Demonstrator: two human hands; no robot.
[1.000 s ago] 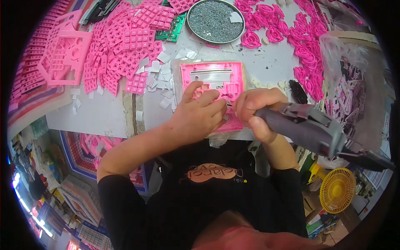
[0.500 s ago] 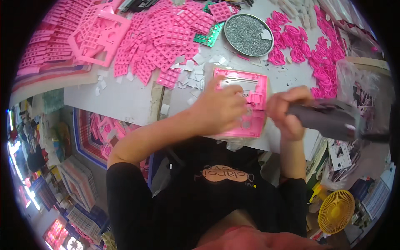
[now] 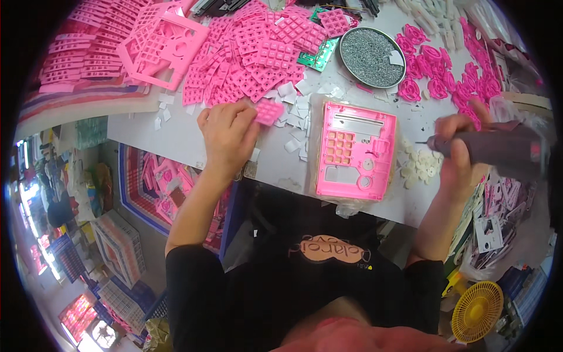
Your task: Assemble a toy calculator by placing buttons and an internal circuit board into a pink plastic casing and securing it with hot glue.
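A pink plastic panel [image 3: 355,151] with a keypad grid and round holes lies flat at the table's front edge. My left hand [image 3: 227,134] is out to the left of it and pinches a small pink keypad piece [image 3: 269,111] at the edge of a heap of the same pieces [image 3: 258,56]. My right hand [image 3: 460,149] grips a dark grey electric screwdriver [image 3: 489,149], its bit pointing left toward the panel but apart from it. Small white round parts [image 3: 419,165] lie between the panel and that hand.
A round metal tray of screws [image 3: 372,57] stands behind the panel. Pink ring-shaped parts [image 3: 437,76] cover the back right. A larger pink frame [image 3: 163,44] and stacked pink strips [image 3: 73,56] lie back left. White scraps [image 3: 296,114] litter the middle. A yellow fan [image 3: 476,311] sits below right.
My left hand left the panel and reached left to the heap, taking a pink keypad piece. My right hand drew the screwdriver off the panel to the right.
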